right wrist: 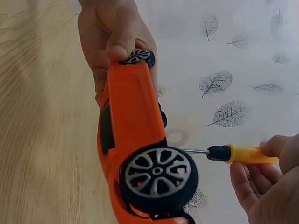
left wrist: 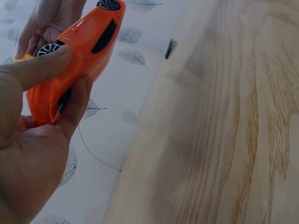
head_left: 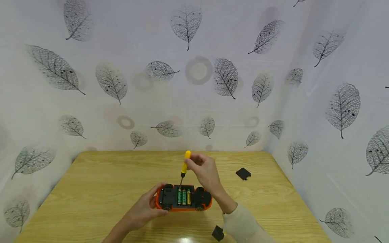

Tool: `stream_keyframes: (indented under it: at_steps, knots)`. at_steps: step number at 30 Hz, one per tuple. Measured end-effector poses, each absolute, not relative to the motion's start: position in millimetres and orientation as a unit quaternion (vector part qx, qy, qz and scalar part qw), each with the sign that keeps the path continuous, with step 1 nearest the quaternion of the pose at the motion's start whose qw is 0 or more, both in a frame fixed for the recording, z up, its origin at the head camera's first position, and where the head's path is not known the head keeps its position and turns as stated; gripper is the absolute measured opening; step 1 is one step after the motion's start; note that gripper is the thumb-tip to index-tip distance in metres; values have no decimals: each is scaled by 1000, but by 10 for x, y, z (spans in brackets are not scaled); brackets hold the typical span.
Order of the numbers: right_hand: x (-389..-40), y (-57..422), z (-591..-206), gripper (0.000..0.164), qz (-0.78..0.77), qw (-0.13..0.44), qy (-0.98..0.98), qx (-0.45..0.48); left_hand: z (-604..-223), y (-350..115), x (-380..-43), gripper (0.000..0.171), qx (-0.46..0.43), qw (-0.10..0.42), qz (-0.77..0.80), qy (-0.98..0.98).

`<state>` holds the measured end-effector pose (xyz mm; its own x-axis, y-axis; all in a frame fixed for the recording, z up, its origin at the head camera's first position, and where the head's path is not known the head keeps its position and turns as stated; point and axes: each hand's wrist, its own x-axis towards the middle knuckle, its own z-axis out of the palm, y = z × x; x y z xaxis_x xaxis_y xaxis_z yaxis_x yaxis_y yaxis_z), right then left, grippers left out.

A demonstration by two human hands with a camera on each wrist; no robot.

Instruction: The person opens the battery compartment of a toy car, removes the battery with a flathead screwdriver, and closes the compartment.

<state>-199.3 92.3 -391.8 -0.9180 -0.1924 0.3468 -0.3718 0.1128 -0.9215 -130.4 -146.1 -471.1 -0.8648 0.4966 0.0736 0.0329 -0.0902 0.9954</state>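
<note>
An orange toy car (head_left: 170,197) is held with its black underside facing up, its battery compartment uncovered. Two green batteries (head_left: 181,197) and a yellowish battery (head_left: 189,197) lie side by side inside. My left hand (head_left: 143,208) grips one end of the car, thumb near a wheel (right wrist: 138,57). Between thumb and fingers, my right hand (head_left: 206,170) pinches the yellow handle of a screwdriver (head_left: 185,164). Its metal shaft (right wrist: 196,151) points down, with the tip at the leftmost battery's upper end. In the right wrist view the car hides that tip.
A black plastic cover (head_left: 243,173) lies on the wooden table (head_left: 106,182) at the right. Another small black piece (head_left: 217,233), with a bit of yellow beside it, sits near the front by the right sleeve (head_left: 246,224). A leaf-patterned white curtain (head_left: 188,101) stands behind.
</note>
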Motion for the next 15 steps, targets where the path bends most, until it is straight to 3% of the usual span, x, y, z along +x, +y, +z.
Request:
stream_keyframes:
  at_steps: [15]
  knots:
    - [-2330, 978, -4087, 24, 685, -7, -717, 125, -4697, -1481, -1267, 91, 223, 167, 713, 644]
